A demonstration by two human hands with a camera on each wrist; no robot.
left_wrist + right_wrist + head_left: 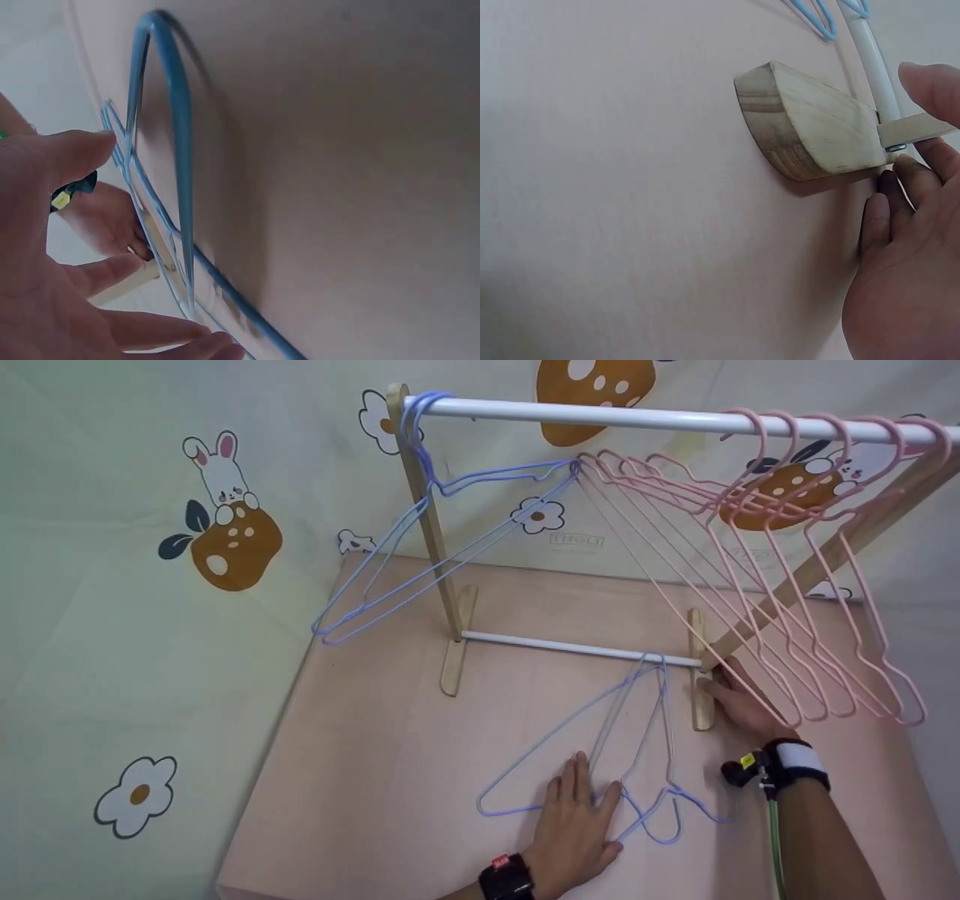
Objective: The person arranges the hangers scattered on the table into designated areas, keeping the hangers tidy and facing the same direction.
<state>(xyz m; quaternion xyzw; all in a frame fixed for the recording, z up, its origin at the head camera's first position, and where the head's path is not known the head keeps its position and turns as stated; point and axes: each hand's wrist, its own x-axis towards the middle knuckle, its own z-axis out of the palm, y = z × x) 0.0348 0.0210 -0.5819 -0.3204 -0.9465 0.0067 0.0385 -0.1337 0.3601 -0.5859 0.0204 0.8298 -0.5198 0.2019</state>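
My left hand (pixel 574 825) is over the blue wire hangers (pixel 555 735) lying on the pink surface, its fingers extended. In the left wrist view, a blue hanger hook (pixel 180 112) stands up beyond the thumb and fingers (pixel 154 326). My right hand (pixel 750 712) is at the right base of a small clothes rack (pixel 585 648). Its thumb is on one side of the wooden upright and its fingers are curled on the other, beside the wooden foot (pixel 817 127). Whether the left fingertips press on the wire cannot be made out.
Blue hangers (pixel 390 547) hang at the left end of the rack's white top rail (pixel 600 416). Several pink hangers (pixel 787 585) hang at its right end, above my right forearm. A printed cloth (pixel 112 660) with rabbits and flowers stands behind the pink surface (pixel 360 780).
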